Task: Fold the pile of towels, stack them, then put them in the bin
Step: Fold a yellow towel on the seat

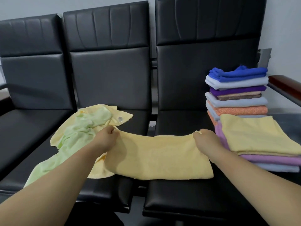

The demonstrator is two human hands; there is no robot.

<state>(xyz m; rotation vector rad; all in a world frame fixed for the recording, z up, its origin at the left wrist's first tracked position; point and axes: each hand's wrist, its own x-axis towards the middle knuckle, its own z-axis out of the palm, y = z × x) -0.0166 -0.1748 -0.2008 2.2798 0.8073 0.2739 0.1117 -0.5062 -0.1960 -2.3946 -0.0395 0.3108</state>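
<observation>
A yellow towel (159,156), folded once, lies across the gap between the middle and right black seats. My left hand (106,136) pinches its far left corner and my right hand (204,138) pinches its far right corner. To the left, a crumpled light green towel (78,132) lies on another unfolded yellow towel (121,117). On the right seat stands a tall stack of folded towels (236,93) with a blue one on top. In front of it is a lower stack (260,150) topped by a folded yellow towel (255,134).
Three black padded seats (110,79) in a row form the work surface, with a wooden armrest (286,84) at the far right. The left seat (27,128) is bare. No bin is in view.
</observation>
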